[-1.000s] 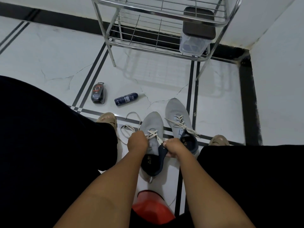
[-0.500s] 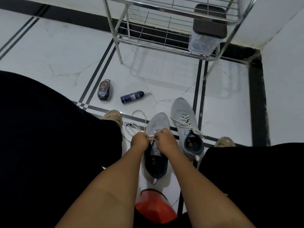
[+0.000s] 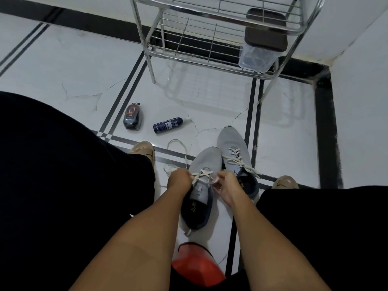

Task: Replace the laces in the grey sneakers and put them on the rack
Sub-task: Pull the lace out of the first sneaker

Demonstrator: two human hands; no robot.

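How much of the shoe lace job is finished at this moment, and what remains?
Looks done: the far sneaker stands laced, its ends loose. In hand: the left hand and right hand each pinch the lace over the near sneaker, only partly laced. A loose lace lies on the floor beside it. Left: finishing the lacing and moving both sneakers to the rack.

White cracked tile floor (image 3: 73, 66) with black stripes, white walls (image 3: 361, 80)
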